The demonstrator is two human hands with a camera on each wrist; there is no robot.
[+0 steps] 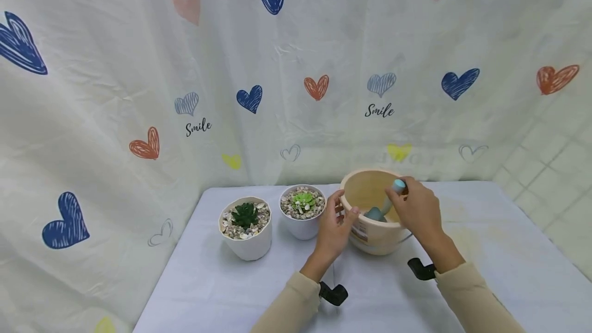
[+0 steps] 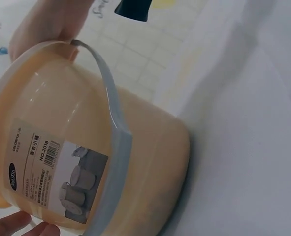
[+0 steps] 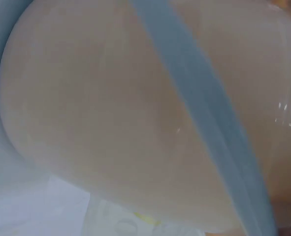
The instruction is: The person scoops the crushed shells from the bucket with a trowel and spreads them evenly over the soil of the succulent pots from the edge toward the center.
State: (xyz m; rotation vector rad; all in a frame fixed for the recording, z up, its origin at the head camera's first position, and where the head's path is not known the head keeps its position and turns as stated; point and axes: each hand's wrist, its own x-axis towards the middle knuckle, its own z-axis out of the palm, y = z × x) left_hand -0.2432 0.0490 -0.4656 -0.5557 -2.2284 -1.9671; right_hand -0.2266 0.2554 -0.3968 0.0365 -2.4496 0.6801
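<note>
A cream plastic bucket (image 1: 376, 238) stands upright on the table, its grey-blue handle (image 2: 116, 147) hanging down along the front. My left hand (image 1: 332, 227) grips the rim at the left, thumb at the front edge; some of its fingertips (image 2: 47, 230) show low in the left wrist view. Over the bucket's right side, my right hand (image 1: 418, 208) holds a small blue-green shovel (image 1: 375, 214) by its light blue grip end. The shovel's head is down inside the bucket, its lower part hidden by the front wall. Only bucket wall and handle fill most of the right wrist view.
Left of the bucket stand two white pots with pebbles, one holding a dark green succulent (image 1: 245, 215), the other a bright green succulent (image 1: 303, 200). The table (image 1: 199, 292) has a white cloth. A heart-print curtain (image 1: 277, 55) hangs close behind.
</note>
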